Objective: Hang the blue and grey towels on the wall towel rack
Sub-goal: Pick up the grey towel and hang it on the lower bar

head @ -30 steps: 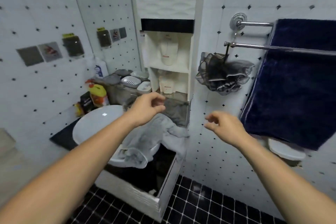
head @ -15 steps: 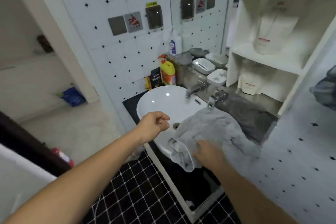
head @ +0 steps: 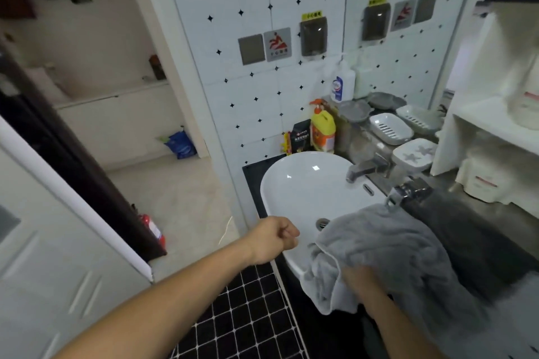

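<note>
A grey towel [head: 382, 245] lies crumpled over the front right rim of the white sink [head: 303, 183] and the dark counter beside it. My right hand [head: 363, 283] presses into the towel's lower fold and grips the cloth. Left of the towel, my left hand [head: 272, 239] hovers over the sink's front edge, curled into a loose fist with nothing in it. The blue towel and the wall towel rack are out of view.
A chrome faucet [head: 364, 167] stands behind the basin, with soap dishes [head: 389, 128] and bottles [head: 322, 131] along the back counter. White shelving [head: 493, 131] rises at the right. An open doorway and dark door [head: 73, 160] are at the left, over black floor tiles [head: 248, 315].
My view swung left from the towel rack and the hung blue towel to the sink. My right hand came down onto the grey towel and closed on it; my left hand drew back off it.
</note>
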`<state>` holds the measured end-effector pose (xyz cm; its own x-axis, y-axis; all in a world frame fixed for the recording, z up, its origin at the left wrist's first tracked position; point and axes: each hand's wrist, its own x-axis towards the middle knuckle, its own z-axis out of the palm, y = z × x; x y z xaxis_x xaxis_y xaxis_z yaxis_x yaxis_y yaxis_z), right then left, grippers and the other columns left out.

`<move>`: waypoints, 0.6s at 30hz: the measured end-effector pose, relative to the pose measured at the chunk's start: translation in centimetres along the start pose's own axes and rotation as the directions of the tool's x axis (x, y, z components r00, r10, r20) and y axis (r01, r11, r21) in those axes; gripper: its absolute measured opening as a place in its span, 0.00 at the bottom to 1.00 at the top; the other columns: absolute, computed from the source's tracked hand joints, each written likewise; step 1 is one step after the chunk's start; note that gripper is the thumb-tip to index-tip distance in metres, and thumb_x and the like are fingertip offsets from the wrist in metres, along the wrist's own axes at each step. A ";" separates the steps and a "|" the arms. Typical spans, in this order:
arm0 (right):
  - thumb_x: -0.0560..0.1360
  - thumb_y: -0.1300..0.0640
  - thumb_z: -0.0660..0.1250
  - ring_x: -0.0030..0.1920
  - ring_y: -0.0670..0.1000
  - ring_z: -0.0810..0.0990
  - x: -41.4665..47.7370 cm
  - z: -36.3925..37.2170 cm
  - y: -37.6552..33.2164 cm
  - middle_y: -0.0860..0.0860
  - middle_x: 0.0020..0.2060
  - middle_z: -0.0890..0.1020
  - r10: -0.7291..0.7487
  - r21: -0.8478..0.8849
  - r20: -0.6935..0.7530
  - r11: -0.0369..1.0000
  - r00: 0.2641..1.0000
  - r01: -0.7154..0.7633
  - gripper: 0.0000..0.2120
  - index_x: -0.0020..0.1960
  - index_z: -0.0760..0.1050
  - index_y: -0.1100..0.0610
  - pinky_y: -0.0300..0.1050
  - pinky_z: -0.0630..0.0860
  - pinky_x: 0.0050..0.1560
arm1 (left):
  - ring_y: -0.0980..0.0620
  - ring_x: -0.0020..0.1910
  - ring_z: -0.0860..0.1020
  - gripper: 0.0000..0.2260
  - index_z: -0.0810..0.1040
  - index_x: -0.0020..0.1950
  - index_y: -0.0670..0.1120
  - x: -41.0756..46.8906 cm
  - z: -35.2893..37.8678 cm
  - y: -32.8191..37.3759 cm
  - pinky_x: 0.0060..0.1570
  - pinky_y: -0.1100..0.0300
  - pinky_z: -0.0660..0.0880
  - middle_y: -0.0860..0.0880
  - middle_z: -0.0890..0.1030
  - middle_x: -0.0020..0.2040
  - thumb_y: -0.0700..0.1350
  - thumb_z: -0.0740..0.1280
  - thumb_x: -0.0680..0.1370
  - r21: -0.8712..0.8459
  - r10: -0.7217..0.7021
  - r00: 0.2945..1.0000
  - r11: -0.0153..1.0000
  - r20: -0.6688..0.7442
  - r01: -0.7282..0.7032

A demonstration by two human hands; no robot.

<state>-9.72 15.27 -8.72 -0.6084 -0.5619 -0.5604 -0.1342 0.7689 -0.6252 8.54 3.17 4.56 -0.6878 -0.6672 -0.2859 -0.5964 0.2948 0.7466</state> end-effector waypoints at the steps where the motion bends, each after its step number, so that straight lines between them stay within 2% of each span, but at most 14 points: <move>1: 0.80 0.54 0.61 0.60 0.62 0.78 -0.4 -0.8 -1.0 0.63 0.60 0.80 0.009 0.078 0.027 0.997 1.000 -0.011 0.18 0.61 0.77 0.67 0.49 0.74 0.55 | 0.63 0.36 0.77 0.07 0.80 0.54 0.42 0.2 0.2 0.0 0.40 0.71 0.74 0.54 0.78 0.39 0.41 0.70 0.77 0.009 0.009 1.000 1.000 0.008 -0.009; 2: 0.77 0.56 0.64 0.59 0.61 0.78 -0.9 -1.7 -2.0 0.62 0.58 0.80 0.000 0.127 0.046 0.992 0.999 -0.006 0.17 0.59 0.77 0.67 0.49 0.73 0.55 | 0.58 0.42 0.79 0.07 0.81 0.54 0.43 0.4 0.5 0.0 0.47 0.67 0.76 0.53 0.80 0.41 0.42 0.70 0.76 0.015 0.013 1.000 1.000 0.017 -0.014; 4: 0.66 0.56 0.67 0.52 0.61 0.77 -2.5 -3.0 -3.8 0.60 0.48 0.78 -0.024 0.270 0.070 0.963 0.997 0.004 0.20 0.53 0.77 0.67 0.50 0.72 0.50 | 0.53 0.49 0.80 0.05 0.81 0.50 0.43 0.6 1.0 0.2 0.56 0.61 0.75 0.50 0.82 0.45 0.41 0.70 0.76 0.017 0.016 0.999 1.000 0.045 -0.016; 6: 0.66 0.61 0.64 0.43 0.60 0.74 -4.4 -4.1 -4.9 0.60 0.42 0.73 -0.067 0.534 0.103 0.846 0.992 0.002 0.24 0.57 0.73 0.75 0.49 0.71 0.43 | 0.50 0.51 0.80 0.05 0.81 0.49 0.40 0.6 1.6 1.2 0.57 0.58 0.76 0.47 0.83 0.48 0.42 0.68 0.77 -0.014 0.013 0.997 1.000 0.075 -0.012; 8: 0.64 0.64 0.62 0.44 0.60 0.69 -7.1 -5.3 -6.2 0.60 0.45 0.71 -0.129 0.652 0.082 0.757 0.988 0.045 0.24 0.56 0.71 0.77 0.50 0.68 0.42 | 0.49 0.46 0.79 0.15 0.82 0.49 0.36 0.4 2.1 2.7 0.52 0.55 0.76 0.44 0.83 0.46 0.48 0.65 0.80 -0.085 0.024 0.993 0.996 0.113 -0.014; 10: 0.59 0.64 0.62 0.46 0.61 0.70 -10.1 -6.5 -7.6 0.67 0.44 0.71 -0.219 0.669 0.015 0.727 0.976 0.153 0.23 0.52 0.72 0.74 0.51 0.68 0.42 | 0.53 0.39 0.79 0.22 0.84 0.44 0.40 0.1 2.3 4.9 0.45 0.57 0.77 0.46 0.84 0.41 0.57 0.60 0.80 -0.191 0.049 0.987 0.981 0.154 -0.019; 12: 0.59 0.65 0.63 0.45 0.61 0.71 -13.4 -7.6 -8.7 0.68 0.41 0.72 -0.329 0.643 -0.031 0.716 0.944 0.271 0.24 0.53 0.71 0.76 0.48 0.68 0.38 | 0.60 0.31 0.77 0.23 0.82 0.38 0.47 -0.1 2.0 7.3 0.34 0.63 0.73 0.54 0.82 0.32 0.62 0.59 0.79 -0.316 0.084 0.983 0.948 0.165 -0.028; 14: 0.60 0.65 0.64 0.41 0.58 0.73 -15.9 -8.5 -8.9 0.61 0.38 0.74 -0.435 0.562 -0.045 0.733 0.899 0.383 0.18 0.47 0.76 0.72 0.45 0.68 0.35 | 0.57 0.30 0.78 0.22 0.83 0.41 0.46 -0.2 1.5 9.5 0.33 0.64 0.71 0.53 0.81 0.31 0.64 0.64 0.75 -0.387 0.134 0.975 0.921 0.178 -0.056; 15: 0.61 0.66 0.65 0.37 0.55 0.74 -17.3 -8.7 -9.0 0.57 0.34 0.76 -0.474 0.513 -0.056 0.741 0.879 0.433 0.09 0.41 0.79 0.65 0.42 0.68 0.32 | 0.54 0.33 0.78 0.23 0.84 0.44 0.45 -0.2 1.2 10.3 0.34 0.62 0.70 0.49 0.82 0.34 0.65 0.67 0.72 -0.368 0.146 0.968 0.928 0.204 -0.062; 16: 0.64 0.68 0.66 0.33 0.50 0.73 -18.3 -8.9 -8.8 0.51 0.29 0.76 -0.516 0.462 -0.064 0.743 0.854 0.484 0.08 0.34 0.80 0.57 0.40 0.67 0.30 | 0.51 0.34 0.78 0.24 0.84 0.46 0.45 -0.5 0.8 10.9 0.33 0.61 0.70 0.47 0.82 0.36 0.65 0.69 0.68 -0.334 0.148 0.957 0.941 0.251 -0.058; 17: 0.67 0.71 0.66 0.29 0.45 0.71 -19.2 -9.0 -8.6 0.46 0.25 0.74 -0.555 0.410 -0.074 0.740 0.829 0.533 0.14 0.30 0.78 0.54 0.37 0.66 0.29 | 0.49 0.33 0.78 0.23 0.85 0.46 0.45 -0.9 0.6 11.5 0.31 0.62 0.71 0.46 0.82 0.37 0.64 0.71 0.66 -0.297 0.141 0.937 0.954 0.320 -0.042; 18: 0.69 0.73 0.66 0.27 0.43 0.68 -20.0 -8.9 -8.5 0.45 0.24 0.71 -0.591 0.356 -0.069 0.738 0.804 0.573 0.16 0.30 0.76 0.54 0.37 0.64 0.29 | 0.48 0.34 0.78 0.21 0.85 0.44 0.46 -1.5 0.4 12.0 0.30 0.61 0.70 0.45 0.82 0.37 0.62 0.73 0.64 -0.260 0.125 0.912 0.965 0.392 -0.021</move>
<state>-3.34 22.72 12.63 -0.4638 -0.8848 -0.0439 -0.1696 0.1373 -0.9759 2.24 7.93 13.71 -0.8636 -0.3035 -0.4025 -0.4538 0.1203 0.8830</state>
